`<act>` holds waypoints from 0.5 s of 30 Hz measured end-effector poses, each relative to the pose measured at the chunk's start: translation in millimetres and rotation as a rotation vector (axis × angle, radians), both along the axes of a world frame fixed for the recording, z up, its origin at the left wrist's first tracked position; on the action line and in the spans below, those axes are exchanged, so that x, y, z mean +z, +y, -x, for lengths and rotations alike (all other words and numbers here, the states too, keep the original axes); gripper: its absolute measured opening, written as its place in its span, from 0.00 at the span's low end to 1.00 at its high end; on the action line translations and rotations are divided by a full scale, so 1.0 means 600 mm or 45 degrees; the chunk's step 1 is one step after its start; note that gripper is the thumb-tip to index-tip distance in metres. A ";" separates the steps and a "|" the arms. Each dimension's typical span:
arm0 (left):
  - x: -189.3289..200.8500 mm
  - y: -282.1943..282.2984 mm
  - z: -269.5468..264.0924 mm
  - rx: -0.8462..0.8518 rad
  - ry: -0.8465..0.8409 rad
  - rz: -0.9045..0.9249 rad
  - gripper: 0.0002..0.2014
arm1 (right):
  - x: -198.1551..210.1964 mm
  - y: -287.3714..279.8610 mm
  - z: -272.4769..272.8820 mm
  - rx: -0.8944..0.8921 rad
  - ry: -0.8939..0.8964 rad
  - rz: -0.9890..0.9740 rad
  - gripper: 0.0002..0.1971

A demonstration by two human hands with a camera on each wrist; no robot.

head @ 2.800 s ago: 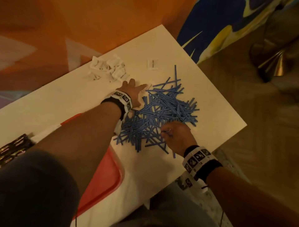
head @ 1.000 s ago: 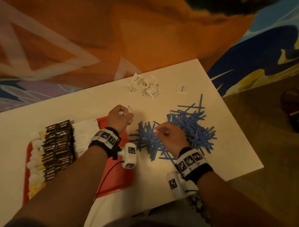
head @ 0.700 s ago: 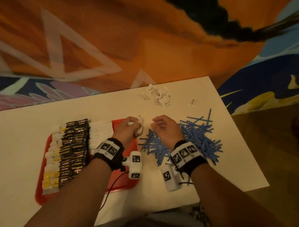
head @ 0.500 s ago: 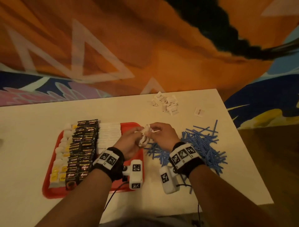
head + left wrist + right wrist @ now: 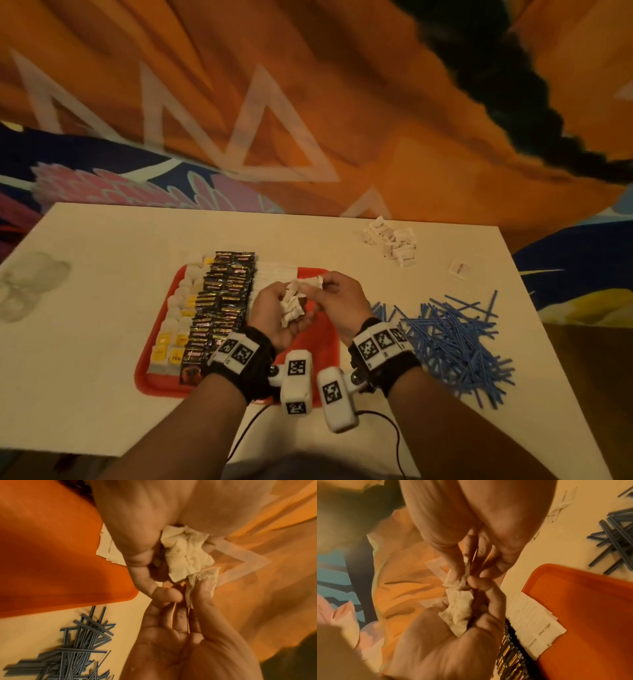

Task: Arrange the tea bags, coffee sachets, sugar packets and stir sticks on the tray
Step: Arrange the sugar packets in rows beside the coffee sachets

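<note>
Sugar packets [image 5: 292,306], a white bunch, sit in left hand [image 5: 274,315], palm up w/ fingers curled round them, above right part of red tray [image 5: 156,342]. Right hand [image 5: 337,301] pinches one packet [image 5: 312,281] at top of bunch btwn thumb & fingers. On tray: tea bags [image 5: 178,308] at left, dark coffee sachets [image 5: 222,301] next, white packet row [image 5: 274,274] beside those. Blue sticks [image 5: 455,339] piled on table [image 5: 85,308] right of tray; loose packets [image 5: 394,243] near far edge.
</note>
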State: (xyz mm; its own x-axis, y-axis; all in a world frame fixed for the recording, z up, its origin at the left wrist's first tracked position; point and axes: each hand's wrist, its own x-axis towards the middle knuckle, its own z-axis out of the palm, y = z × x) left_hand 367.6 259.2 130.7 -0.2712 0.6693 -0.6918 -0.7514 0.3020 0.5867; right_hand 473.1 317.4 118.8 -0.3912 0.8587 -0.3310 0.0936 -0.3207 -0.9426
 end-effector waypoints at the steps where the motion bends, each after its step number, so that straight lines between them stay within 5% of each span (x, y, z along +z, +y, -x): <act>1: 0.006 -0.003 0.009 -0.008 0.007 0.003 0.14 | 0.004 -0.004 0.006 -0.026 0.031 0.030 0.12; 6: 0.014 -0.022 0.073 -0.087 0.066 0.005 0.14 | 0.027 -0.022 0.040 -0.136 0.143 0.125 0.06; 9: 0.013 -0.037 0.113 -0.070 0.057 -0.059 0.06 | 0.033 -0.026 0.061 -0.183 0.177 0.149 0.08; 15: 0.019 -0.067 0.184 -0.398 0.526 -0.169 0.07 | 0.021 -0.047 0.112 -0.051 -0.138 -0.068 0.13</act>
